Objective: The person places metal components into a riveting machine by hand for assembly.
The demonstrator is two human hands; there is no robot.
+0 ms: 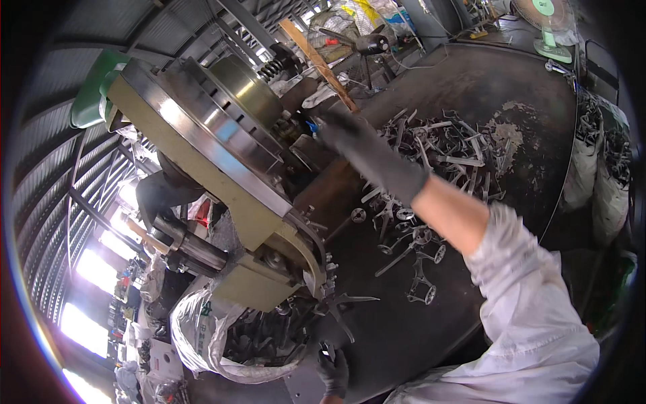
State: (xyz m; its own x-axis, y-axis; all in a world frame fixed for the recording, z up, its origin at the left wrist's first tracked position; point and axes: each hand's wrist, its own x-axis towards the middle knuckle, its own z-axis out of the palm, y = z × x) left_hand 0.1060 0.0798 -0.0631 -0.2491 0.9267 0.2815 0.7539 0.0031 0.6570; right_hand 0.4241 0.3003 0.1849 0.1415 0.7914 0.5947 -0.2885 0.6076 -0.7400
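My right hand (350,138), in a dark grey glove, reaches up beside a large press (208,151) with a shiny flywheel. Motion smears its fingers, near a small blue piece (312,126) on the machine; whether they grip anything is unclear. Low in the view, my gloved left hand (333,372) is closed, with a small pale bit at its fingertips that I cannot make out. Just above that hand, a metal part with several arms (341,310) sits at the lower end of the press.
A heap of similar metal parts (447,151) covers part of the dark worktable (404,337). Left of my left hand stands a white sack (192,337) of dark parts. More filled sacks (612,195) stand at the right, and a green fan (552,34) at the back.
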